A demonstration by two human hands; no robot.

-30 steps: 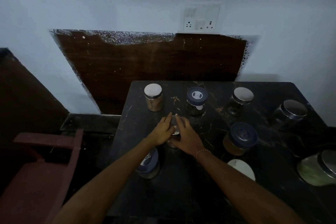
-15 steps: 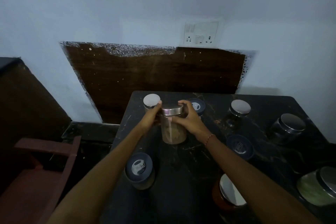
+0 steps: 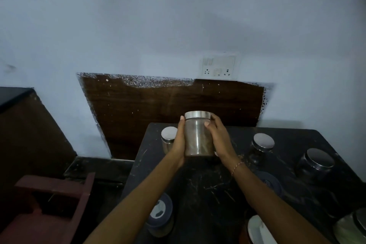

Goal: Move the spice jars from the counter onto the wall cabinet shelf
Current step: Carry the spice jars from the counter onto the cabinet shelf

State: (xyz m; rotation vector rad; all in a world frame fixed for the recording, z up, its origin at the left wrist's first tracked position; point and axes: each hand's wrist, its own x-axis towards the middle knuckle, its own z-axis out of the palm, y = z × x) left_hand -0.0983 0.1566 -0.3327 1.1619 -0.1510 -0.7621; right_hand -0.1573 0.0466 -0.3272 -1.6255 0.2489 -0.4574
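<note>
A glass spice jar (image 3: 199, 138) with a silver lid and brown contents is held upright above the black counter (image 3: 208, 194). My left hand (image 3: 179, 141) grips its left side and my right hand (image 3: 218, 140) grips its right side. Several other jars stand on the counter: a silver-lidded one (image 3: 168, 138) just left of my hands, one (image 3: 262, 145) to the right, a dark-lidded one (image 3: 316, 163) farther right, and a blue-lidded one (image 3: 160, 217) under my left forearm. A dark band along the top edge may be the wall cabinet; no shelf shows.
A white-lidded jar (image 3: 257, 231) and a greenish jar (image 3: 350, 230) sit at the bottom right. A switch and socket plate (image 3: 218, 67) is on the pale wall above a brown panel (image 3: 168, 105). A reddish wooden chair (image 3: 49, 208) stands at the lower left.
Both hands closed on the jar at the counter's middle and lifted it up and away from me. The camera has tilted upward, showing more wall.
</note>
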